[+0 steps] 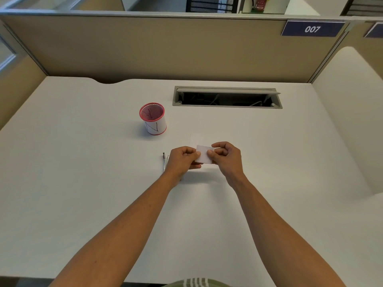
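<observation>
A small white card or folded piece of paper (204, 154) is held just above the white desk (83, 183), near its middle. My left hand (182, 160) pinches its left edge with curled fingers. My right hand (227, 157) pinches its right edge between thumb and fingers. A pen (164, 161) lies on the desk right beside my left hand, partly hidden by it. Behind and to the left stands a red mesh pen cup (153, 118) wrapped in white paper with an "N" drawn on it; nothing shows inside it.
An open cable tray slot (227, 97) is set into the desk at the back right. Beige partition walls (165, 48) enclose the desk at the back and sides, with a blue "007" sign (312, 29) at the top right.
</observation>
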`<act>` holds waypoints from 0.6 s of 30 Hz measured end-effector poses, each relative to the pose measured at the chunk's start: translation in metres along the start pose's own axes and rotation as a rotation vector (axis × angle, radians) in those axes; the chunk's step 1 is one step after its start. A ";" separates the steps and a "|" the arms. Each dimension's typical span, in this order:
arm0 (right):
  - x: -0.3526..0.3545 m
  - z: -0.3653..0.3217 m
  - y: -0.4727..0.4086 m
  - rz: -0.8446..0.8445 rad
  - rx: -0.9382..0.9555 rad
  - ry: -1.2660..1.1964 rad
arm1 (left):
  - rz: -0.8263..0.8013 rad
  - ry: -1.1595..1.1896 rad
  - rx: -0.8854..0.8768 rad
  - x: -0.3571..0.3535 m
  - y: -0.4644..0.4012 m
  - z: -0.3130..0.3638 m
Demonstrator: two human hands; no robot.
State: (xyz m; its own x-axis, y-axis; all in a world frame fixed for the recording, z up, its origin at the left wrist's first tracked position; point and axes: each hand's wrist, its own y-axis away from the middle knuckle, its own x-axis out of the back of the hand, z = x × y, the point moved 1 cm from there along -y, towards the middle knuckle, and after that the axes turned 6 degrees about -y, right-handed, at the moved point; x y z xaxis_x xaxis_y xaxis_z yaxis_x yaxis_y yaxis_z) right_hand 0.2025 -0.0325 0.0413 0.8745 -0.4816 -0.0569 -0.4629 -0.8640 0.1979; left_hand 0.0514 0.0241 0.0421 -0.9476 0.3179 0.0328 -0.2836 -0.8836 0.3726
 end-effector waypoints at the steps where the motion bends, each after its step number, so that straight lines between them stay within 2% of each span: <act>1: 0.001 0.000 0.000 -0.011 0.005 0.016 | -0.006 -0.006 -0.009 0.000 0.000 0.000; 8: 0.002 -0.002 0.002 -0.048 0.020 0.092 | 0.081 -0.132 -0.028 -0.002 -0.003 -0.002; 13: 0.022 0.001 0.004 0.211 0.189 0.343 | 0.121 -0.119 0.000 0.004 -0.005 -0.007; 15: 0.037 0.007 0.005 0.279 0.172 0.485 | 0.124 -0.111 0.016 0.006 -0.006 -0.010; 18: 0.053 0.022 0.009 0.236 0.051 0.671 | 0.128 -0.110 0.043 0.008 -0.007 -0.014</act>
State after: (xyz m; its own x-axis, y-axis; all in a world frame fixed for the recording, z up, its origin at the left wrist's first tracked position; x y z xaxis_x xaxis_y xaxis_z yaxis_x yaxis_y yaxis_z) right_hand 0.2419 -0.0687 0.0187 0.6427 -0.4769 0.5996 -0.6431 -0.7612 0.0839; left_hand 0.0438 0.0281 0.0265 -0.9529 0.2420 0.1831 -0.1531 -0.9043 0.3985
